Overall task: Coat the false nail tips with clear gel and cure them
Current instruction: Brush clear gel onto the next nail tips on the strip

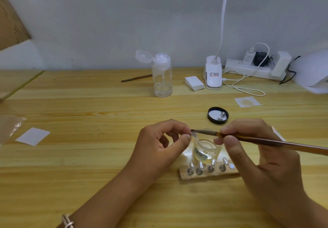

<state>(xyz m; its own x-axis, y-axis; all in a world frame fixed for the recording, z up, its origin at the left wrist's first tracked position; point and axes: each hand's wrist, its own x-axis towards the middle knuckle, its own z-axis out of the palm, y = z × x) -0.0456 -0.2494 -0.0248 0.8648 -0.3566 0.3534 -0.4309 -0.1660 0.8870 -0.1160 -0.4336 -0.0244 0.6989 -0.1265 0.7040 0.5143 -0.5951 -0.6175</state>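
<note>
Bristled brush (248, 139) touches (translucent) nail tip (194, 135)

On my feed the table (88, 103) reads as pale wood, smooth and satin. Jar (206, 149) is glossy clear glass. The lid (209, 116) at its 1 o'clock is shiny black plastic. Brush (266, 141) handle looks like lacquered wood. Rack (209, 175) at 6 o'clock is rough wood with shiny metal studs (199, 171). Tip (194, 135) is clear plastic.
</note>
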